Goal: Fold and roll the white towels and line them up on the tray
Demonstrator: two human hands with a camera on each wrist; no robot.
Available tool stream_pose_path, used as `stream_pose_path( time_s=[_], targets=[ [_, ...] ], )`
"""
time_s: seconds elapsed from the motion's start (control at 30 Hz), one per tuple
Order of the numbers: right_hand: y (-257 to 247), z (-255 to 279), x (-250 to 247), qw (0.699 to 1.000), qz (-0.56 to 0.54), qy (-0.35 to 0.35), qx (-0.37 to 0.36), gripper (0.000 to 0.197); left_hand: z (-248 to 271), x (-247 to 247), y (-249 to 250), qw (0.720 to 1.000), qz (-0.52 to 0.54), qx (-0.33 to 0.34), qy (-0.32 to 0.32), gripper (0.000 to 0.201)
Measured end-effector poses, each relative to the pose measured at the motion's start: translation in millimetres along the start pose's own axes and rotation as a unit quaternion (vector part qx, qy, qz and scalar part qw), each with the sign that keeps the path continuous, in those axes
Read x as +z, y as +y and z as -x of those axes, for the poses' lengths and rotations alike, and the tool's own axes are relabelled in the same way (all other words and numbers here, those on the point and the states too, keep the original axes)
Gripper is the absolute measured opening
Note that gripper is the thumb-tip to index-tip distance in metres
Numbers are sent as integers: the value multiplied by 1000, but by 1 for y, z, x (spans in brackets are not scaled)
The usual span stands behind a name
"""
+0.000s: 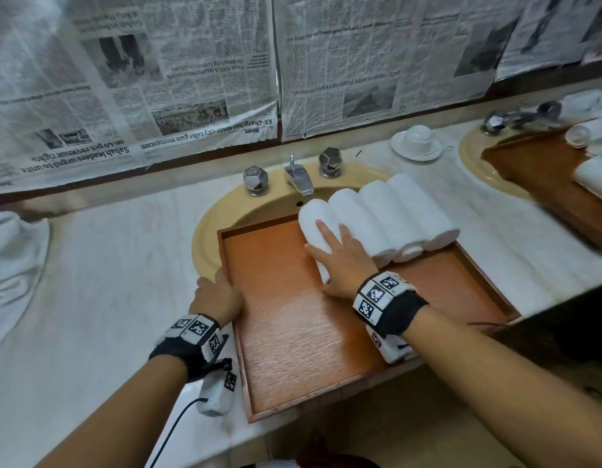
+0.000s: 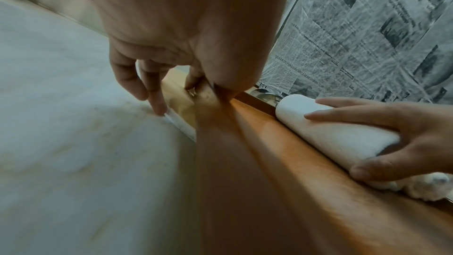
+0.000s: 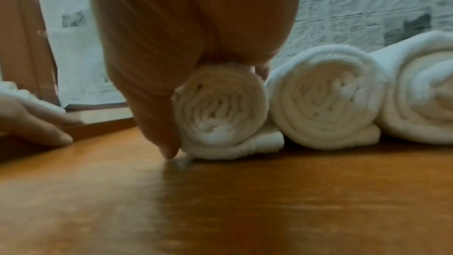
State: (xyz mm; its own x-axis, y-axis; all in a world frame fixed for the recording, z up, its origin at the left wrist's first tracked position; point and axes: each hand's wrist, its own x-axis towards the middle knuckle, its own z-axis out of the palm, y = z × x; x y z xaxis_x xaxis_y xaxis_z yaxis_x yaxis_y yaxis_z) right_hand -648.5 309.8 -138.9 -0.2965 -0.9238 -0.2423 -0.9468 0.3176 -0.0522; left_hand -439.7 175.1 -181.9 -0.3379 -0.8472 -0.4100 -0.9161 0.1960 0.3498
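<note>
The wooden tray (image 1: 303,332), rectangular with a low raised rim and a fine horizontal grain, sits across the yellow oval sink (image 1: 225,214) set in the pale marble counter (image 1: 107,282). Four rolled white towels (image 1: 394,214) of soft terry cloth lie side by side, touching, along the tray's far right portion; the right wrist view shows their ends as tight spirals with the loose edge tucked underneath. The right hand (image 1: 343,261) rests flat on the leftmost roll (image 2: 338,133), fingers extended along its top and thumb at its near end by the tray floor, holding nothing in a closed grip. The left hand (image 1: 218,295) grips the tray's left rim, thumb inside and fingers curled over the outer edge. Chrome faceted tap handles (image 1: 330,162) and a spout (image 1: 297,179) stand behind the sink. Newspaper sheets (image 1: 157,79) cover the wall. An unrolled white towel (image 1: 12,261) lies crumpled at the counter's left edge.
</note>
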Motion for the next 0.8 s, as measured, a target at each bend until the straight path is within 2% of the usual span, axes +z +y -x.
stream_pose_path(
  time_s=[0.27,0.43,0.5,0.57,0.67,0.8],
  targets=[
    [3,-2,-2,1000,10,1,2,77,0,-2,0,1000,21,0,-9,46],
    [-18,-4,-14,998,6,-35,57,72,8,-15,-7,994,86,39,-60,57],
    [-41,-6,-25,994,-27,-64,81,67,12,-18,-19,989,118,68,-56,63],
    [-70,-8,-34,994,-55,-69,71,65,19,-21,-38,985,151,80,-39,64],
    [-127,-11,-41,992,-106,-65,22,64,32,-28,-78,978,198,56,-26,54],
    [-215,-22,-34,979,-183,-51,-71,58,50,-47,-152,977,209,35,9,36]
  ],
)
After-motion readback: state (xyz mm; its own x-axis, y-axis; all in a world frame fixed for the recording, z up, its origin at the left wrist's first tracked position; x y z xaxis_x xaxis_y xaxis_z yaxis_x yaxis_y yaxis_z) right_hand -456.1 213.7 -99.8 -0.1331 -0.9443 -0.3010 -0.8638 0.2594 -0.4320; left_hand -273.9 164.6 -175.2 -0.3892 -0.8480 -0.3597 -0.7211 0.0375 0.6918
